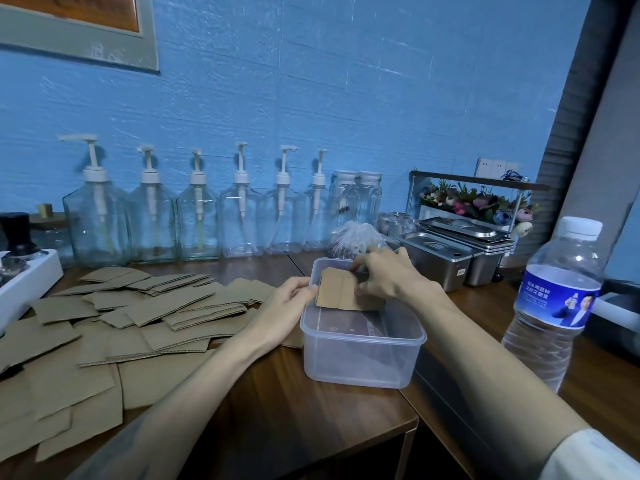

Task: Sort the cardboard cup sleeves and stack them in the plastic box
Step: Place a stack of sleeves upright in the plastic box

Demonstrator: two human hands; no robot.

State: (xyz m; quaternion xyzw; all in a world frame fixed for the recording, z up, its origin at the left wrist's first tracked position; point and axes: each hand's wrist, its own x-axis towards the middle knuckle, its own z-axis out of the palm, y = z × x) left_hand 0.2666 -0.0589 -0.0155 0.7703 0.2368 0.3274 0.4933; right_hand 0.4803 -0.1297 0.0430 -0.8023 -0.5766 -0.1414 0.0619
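A clear plastic box (360,358) stands on the wooden table, right of centre. A flat brown cardboard cup sleeve (341,289) is held over its far half, tilted, its lower edge inside the box. My right hand (384,275) pinches the sleeve's top and right side. My left hand (289,299) touches the sleeve's left edge at the box rim. Several more sleeves lie in a loose scattered pile (138,317) on the table to the left. Through the clear wall only a dark printed surface shows at the box bottom.
A water bottle (554,306) stands close at the right. Glass pump bottles (197,216) line the blue wall. Steel lidded containers (446,254) and a rack with artificial flowers (478,202) sit behind the box. A crinkled plastic bag (353,237) lies just beyond it. A white tray (24,282) is far left.
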